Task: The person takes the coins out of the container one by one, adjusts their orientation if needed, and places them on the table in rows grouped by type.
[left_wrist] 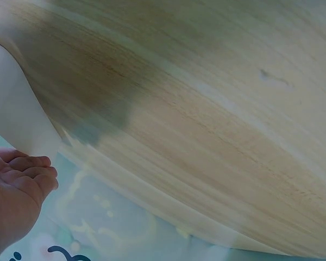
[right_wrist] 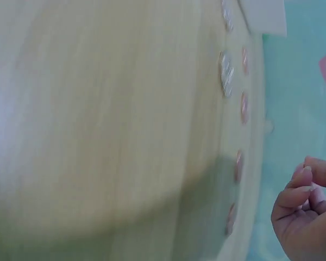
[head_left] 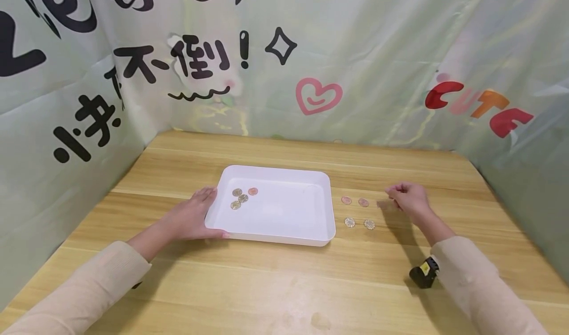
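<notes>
My left hand (head_left: pixel 195 216) holds the left end of a shallow white tray (head_left: pixel 289 242), its thumb along the front wall and its fingers on the left side. In the left wrist view, bent fingers (left_wrist: pixel 38 171) lie by the tray's white wall (left_wrist: pixel 22 103). Inside the tray are several coins, brass-coloured ones (head_left: pixel 235 205) and one copper coin (head_left: pixel 253 191). My right hand (head_left: pixel 411 201) is just above the right end of a row of copper coins (head_left: pixel 363 202), thumb and fingertips together. In the right wrist view, no coin shows between its fingertips (right_wrist: pixel 304 174).
Two silvery coins (head_left: pixel 349 222) lie in front of the copper row, right of the tray. The wooden table (head_left: pixel 266 285) runs back to a printed cloth (head_left: pixel 378 78) that hangs behind and at both sides. A black wrist device (head_left: pixel 424 273) sits at the right sleeve.
</notes>
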A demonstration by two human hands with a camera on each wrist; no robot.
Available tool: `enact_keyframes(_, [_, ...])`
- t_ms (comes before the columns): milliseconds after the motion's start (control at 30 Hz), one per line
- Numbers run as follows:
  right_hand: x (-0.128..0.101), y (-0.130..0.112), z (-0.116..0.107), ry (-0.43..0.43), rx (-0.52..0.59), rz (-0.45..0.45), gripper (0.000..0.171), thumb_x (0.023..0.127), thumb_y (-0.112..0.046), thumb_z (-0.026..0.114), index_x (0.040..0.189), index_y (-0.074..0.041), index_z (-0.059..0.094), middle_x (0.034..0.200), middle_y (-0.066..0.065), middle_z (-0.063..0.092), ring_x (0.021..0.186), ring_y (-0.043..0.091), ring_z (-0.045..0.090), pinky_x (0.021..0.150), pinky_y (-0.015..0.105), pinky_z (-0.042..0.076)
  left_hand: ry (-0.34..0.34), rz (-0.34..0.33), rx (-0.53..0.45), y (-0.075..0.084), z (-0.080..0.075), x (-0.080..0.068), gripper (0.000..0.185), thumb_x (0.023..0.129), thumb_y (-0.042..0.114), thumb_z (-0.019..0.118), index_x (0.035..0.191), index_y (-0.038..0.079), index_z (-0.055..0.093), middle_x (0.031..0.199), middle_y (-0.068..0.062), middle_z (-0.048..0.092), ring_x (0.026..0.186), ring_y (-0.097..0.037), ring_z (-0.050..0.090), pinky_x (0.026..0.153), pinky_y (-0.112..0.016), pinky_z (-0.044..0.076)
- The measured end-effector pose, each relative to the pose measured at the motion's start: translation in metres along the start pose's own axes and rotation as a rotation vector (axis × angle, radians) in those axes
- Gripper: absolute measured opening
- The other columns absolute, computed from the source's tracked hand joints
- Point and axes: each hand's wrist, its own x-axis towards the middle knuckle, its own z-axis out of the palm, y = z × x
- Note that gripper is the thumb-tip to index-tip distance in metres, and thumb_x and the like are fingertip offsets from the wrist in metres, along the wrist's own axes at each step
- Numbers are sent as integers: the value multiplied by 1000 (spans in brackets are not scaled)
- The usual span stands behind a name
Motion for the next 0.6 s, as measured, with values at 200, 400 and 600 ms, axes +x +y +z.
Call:
enact_keyframes(200, [-2,-23,19,-62,57,-71,24,95,-17,52,101,6,53,72,-5,53,56,3,45,50,22,43,3,4,3,-1,0,0,110,69,64,66,138,-14,29,143,-29,34,131,-48,33,100,-56,38])
enact_keyframes(400, [-4,-45,40,-89,95,-108,25,93,-17,55,99,7,54,67,-7,52,54,3,45,50,21,42,7,8,5,-1,0,1,110,69,64,66,138,-14,30,142,-29,35,131,-47,33,99,-55,39])
enact_keyframes(600, [-6,-60,58,-123,137,-106,23,92,-18,57,97,4,55,67,-6,51,53,4,44,48,20,39,4,8,11,-1,0,1,111,68,65,65,138,-14,30,143,-29,35,131,-46,33,99,-54,40])
